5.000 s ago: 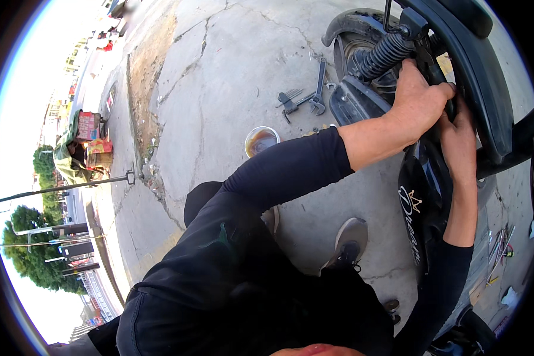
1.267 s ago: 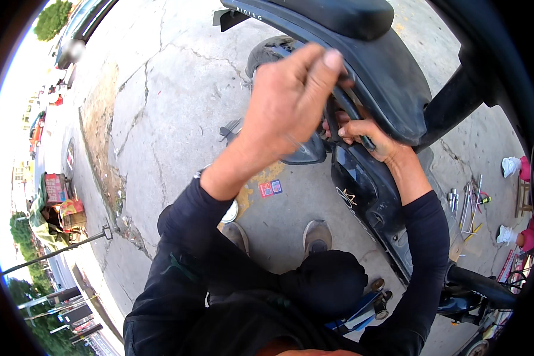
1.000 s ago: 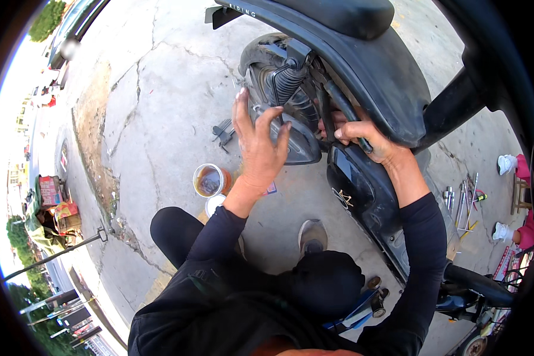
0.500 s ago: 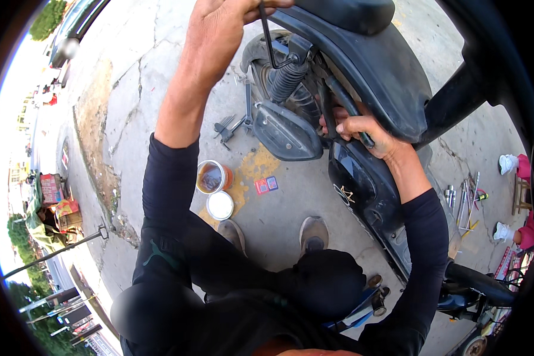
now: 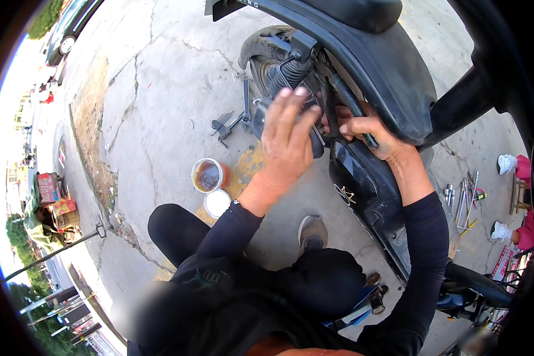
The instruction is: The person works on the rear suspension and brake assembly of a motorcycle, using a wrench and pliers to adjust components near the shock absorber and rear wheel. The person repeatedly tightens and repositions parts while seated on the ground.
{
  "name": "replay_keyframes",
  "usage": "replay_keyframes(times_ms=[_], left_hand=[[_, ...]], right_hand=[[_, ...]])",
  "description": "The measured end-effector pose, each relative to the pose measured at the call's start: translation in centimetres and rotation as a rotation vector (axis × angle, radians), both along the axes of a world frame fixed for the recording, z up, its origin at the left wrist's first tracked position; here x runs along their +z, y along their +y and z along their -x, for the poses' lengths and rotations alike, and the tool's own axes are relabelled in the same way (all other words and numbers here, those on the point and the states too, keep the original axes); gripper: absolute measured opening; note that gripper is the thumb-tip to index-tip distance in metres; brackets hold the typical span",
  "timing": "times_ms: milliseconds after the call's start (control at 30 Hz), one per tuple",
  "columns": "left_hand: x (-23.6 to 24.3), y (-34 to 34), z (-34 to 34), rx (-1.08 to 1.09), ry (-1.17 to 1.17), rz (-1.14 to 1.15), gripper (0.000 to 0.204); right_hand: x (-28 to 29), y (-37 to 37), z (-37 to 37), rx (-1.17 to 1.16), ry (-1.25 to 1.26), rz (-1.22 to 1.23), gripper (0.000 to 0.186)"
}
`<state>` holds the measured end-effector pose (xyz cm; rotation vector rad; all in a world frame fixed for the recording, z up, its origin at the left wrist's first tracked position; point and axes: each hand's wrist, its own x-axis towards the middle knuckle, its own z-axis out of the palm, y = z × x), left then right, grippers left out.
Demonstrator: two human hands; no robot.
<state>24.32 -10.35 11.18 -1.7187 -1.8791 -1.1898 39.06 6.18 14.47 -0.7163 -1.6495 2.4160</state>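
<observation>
An electric scooter (image 5: 391,77) with black bodywork stands in front of me, its rear wheel (image 5: 258,50) and coil shock absorber (image 5: 288,74) exposed. An L-shaped hex key (image 5: 280,67) sits at the shock's upper bolt, its long arm pointing toward me. My left hand (image 5: 288,136) is open and slightly blurred, in front of the shock and a dark side cover, with no tool in it. Beside the black frame tubes (image 5: 351,101) under the seat, my right hand (image 5: 371,133) is closed; its fingertips go behind a tube, so what they grip is hidden.
An open tub of brown grease (image 5: 210,176) and its white lid (image 5: 218,203) lie on the cracked concrete. A wrench (image 5: 246,98) and a puller-like metal tool (image 5: 222,127) are near the wheel. More hand tools (image 5: 467,199) lie at right, near another person's feet (image 5: 507,164).
My left hand has let go of the hex key and come down toward me, fingers spread. The key's long arm has swung from pointing away to pointing toward me. My right hand stays put.
</observation>
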Motion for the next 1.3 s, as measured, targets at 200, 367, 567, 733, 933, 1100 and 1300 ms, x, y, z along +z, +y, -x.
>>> replay_keyframes(times_ms=[200, 367, 567, 733, 933, 1100, 1300], left_hand=[[3.8, -2.0, 0.9, -0.113, -0.208, 0.101, 0.047], [1.0, -0.4, -2.2, 0.065, -0.884, -0.043, 0.050], [-1.4, -0.1, 2.6, 0.242, -0.367, 0.302, 0.020], [0.3, 1.5, 13.1, 0.324, 0.005, 0.350, 0.020], [9.6, 5.7, 18.7, -0.150, -0.383, 0.037, 0.025], [15.7, 6.9, 9.7, -0.305, -0.951, -0.070, 0.046], [12.7, 5.5, -0.4, -0.309, -0.435, -0.069, 0.026]], right_hand=[[0.5, 0.3, -0.1, 0.039, -0.031, -0.037, 0.082], [0.8, -0.2, 0.8, 0.038, -0.053, -0.045, 0.083], [-0.6, 0.3, 0.2, 0.030, -0.006, -0.023, 0.083], [-0.3, 0.1, 0.3, 0.026, 0.009, -0.046, 0.084], [-0.1, 0.2, 0.7, 0.072, 0.001, -0.062, 0.084], [-0.7, 0.7, 0.0, 0.045, -0.009, -0.028, 0.081], [2.0, -1.0, -0.1, -0.159, 0.042, -0.109, 0.053]])
